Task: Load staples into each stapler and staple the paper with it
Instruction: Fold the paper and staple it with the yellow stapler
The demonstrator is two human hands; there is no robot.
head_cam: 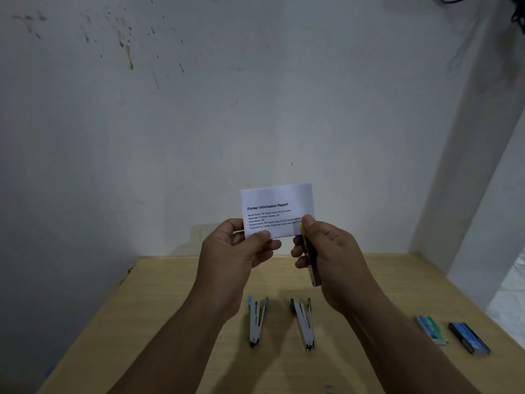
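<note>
A folded printed paper [277, 206] is held up in front of the wall. My left hand [233, 251] pinches its lower left corner. My right hand [329, 251] grips a yellow-tipped stapler [309, 257], whose nose sits over the paper's lower right corner under my thumb. Two more staplers lie on the wooden table [170, 308], both hinged open: a light blue one [257, 321] on the left and a dark green one [304, 322] on the right.
Two staple boxes lie at the table's right side, a green and white one [430, 328] and a dark blue one [468, 336]. A small metal piece [328, 389] shows at the bottom edge. The wall is close behind the table.
</note>
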